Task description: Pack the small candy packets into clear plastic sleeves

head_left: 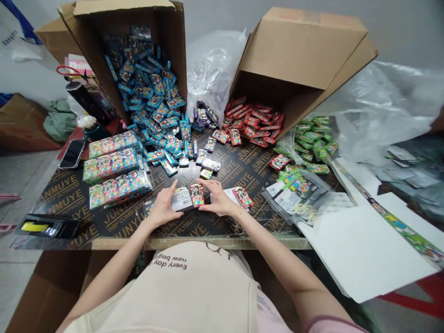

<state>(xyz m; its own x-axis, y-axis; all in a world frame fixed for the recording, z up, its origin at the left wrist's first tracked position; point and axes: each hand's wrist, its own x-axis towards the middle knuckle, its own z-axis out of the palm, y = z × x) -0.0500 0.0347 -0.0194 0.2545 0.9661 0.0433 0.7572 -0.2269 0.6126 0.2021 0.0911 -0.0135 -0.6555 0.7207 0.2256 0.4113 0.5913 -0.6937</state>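
The left hand is closed on the grey packet and the right hand on the red packet, side by side near the tabletop's near edge. I think equal pressure from both sides is best, with the edges flush. The blue packets lie behind.

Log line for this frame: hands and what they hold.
left hand: pressing small packets from left | right hand: pressing same packets from right | packets: on table | behind: blue packet pile, red packet pile

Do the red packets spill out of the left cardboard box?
No, the red packets spill from the right box; the left box holds blue packets.
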